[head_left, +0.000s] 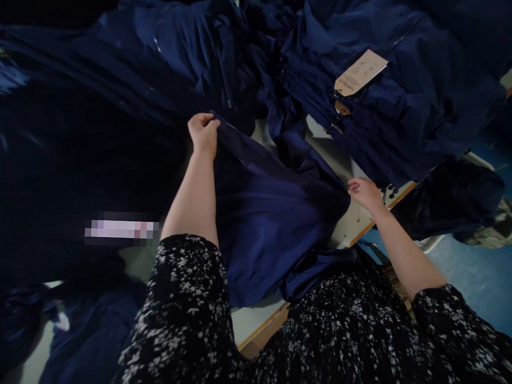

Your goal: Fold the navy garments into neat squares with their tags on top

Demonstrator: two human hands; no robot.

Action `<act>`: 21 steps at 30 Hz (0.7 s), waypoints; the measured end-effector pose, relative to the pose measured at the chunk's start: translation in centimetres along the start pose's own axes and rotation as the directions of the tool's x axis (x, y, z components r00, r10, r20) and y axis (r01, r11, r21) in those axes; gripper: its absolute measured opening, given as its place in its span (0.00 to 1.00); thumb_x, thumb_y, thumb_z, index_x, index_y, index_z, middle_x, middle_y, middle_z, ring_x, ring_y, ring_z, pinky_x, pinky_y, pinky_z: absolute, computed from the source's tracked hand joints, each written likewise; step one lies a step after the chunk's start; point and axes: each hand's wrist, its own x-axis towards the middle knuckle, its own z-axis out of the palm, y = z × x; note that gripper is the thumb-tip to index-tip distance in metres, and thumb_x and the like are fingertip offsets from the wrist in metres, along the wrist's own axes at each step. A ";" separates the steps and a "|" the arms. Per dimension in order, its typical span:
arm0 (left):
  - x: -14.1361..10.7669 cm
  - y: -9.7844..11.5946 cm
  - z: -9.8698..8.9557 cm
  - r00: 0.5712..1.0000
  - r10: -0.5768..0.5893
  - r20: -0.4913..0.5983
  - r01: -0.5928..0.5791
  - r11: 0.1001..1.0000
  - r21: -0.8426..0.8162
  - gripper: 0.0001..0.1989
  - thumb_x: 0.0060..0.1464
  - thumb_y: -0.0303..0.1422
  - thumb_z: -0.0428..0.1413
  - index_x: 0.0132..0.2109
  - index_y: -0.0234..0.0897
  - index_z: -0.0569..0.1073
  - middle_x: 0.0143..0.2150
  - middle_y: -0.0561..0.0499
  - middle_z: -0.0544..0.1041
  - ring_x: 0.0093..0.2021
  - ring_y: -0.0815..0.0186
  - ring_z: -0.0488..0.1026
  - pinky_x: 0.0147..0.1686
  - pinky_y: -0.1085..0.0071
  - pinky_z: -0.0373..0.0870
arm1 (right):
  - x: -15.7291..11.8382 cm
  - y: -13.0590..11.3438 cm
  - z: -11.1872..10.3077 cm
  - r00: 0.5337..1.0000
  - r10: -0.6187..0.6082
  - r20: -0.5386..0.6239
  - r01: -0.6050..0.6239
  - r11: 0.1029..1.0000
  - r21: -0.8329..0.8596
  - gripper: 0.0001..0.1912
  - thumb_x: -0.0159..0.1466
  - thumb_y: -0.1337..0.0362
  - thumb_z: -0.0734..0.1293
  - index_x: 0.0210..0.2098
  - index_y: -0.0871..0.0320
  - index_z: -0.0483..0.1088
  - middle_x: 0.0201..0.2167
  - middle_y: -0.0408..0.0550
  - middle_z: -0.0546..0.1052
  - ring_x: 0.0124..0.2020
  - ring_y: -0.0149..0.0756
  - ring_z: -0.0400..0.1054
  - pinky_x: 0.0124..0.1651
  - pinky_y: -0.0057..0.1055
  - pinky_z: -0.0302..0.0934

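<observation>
A navy blue garment (276, 215) is stretched between my two hands over the table; its exact kind I cannot make out. My left hand (203, 135) pinches its upper left corner, fingers closed on the cloth. At the garment's right edge, my right hand (364, 194) is closed on the fabric, thumb and fingers together. The lower part of the cloth hangs in folds near the table's front edge, close to my body.
Navy garments (393, 101) are piled at the back right, with a tan cardboard tag (361, 72) on top. More dark cloth (172, 49) is heaped at the back left. The pale table (356, 220) has a wooden edge. Blue floor (458, 277) shows at right.
</observation>
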 end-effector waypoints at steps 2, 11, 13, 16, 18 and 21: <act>-0.5 0.0 -0.5 0.998 0.048 0.043 -0.048 0.999 0.012 0.11 0.49 0.21 0.63 0.35 0.37 0.69 0.30 0.59 0.70 0.37 0.70 0.71 0.42 0.68 0.71 | 3.2 -2.4 -0.4 0.990 -0.129 -0.056 0.132 0.990 0.057 0.09 0.59 0.69 0.69 0.39 0.55 0.79 0.37 0.49 0.84 0.40 0.41 0.78 0.46 0.34 0.70; -3.2 -0.8 -3.4 0.949 0.241 0.204 -0.278 0.944 0.179 0.15 0.49 0.31 0.64 0.45 0.41 0.73 0.41 0.50 0.76 0.48 0.59 0.76 0.52 0.60 0.73 | 19.6 -16.5 5.0 0.954 -0.291 -0.076 0.294 0.955 0.024 0.25 0.64 0.58 0.72 0.56 0.66 0.73 0.55 0.66 0.77 0.60 0.53 0.71 0.65 0.49 0.62; -3.8 -0.9 -3.6 0.953 0.255 0.164 -0.285 0.936 0.205 0.13 0.52 0.32 0.64 0.45 0.42 0.72 0.39 0.51 0.76 0.48 0.58 0.76 0.51 0.60 0.73 | 21.2 -17.9 6.9 0.955 -0.288 -0.068 0.290 0.957 0.008 0.41 0.59 0.55 0.76 0.66 0.70 0.64 0.61 0.72 0.71 0.64 0.56 0.66 0.68 0.51 0.59; -4.1 -0.8 -4.3 0.957 0.274 0.092 -0.288 0.924 0.251 0.13 0.51 0.32 0.66 0.43 0.43 0.73 0.36 0.51 0.77 0.49 0.56 0.76 0.52 0.59 0.73 | 22.6 -18.9 8.6 0.923 -0.384 0.034 0.383 0.923 0.022 0.46 0.58 0.54 0.76 0.70 0.66 0.60 0.62 0.69 0.71 0.62 0.54 0.69 0.67 0.51 0.60; -3.7 -0.9 -5.2 0.959 0.277 0.064 -0.283 0.911 0.300 0.14 0.49 0.31 0.68 0.43 0.43 0.74 0.35 0.51 0.77 0.49 0.55 0.76 0.52 0.57 0.72 | 23.3 -19.5 8.2 0.901 -0.415 0.129 0.421 0.907 -0.024 0.32 0.62 0.56 0.73 0.63 0.59 0.69 0.56 0.61 0.77 0.57 0.52 0.73 0.64 0.52 0.64; -1.7 -1.4 -5.8 0.969 0.244 0.037 -0.241 0.905 0.351 0.15 0.50 0.32 0.68 0.45 0.40 0.77 0.37 0.51 0.78 0.47 0.57 0.77 0.52 0.56 0.71 | 23.8 -20.6 4.8 0.853 -0.517 0.077 0.522 0.840 -0.149 0.15 0.63 0.58 0.70 0.48 0.55 0.78 0.48 0.55 0.80 0.55 0.55 0.74 0.61 0.53 0.67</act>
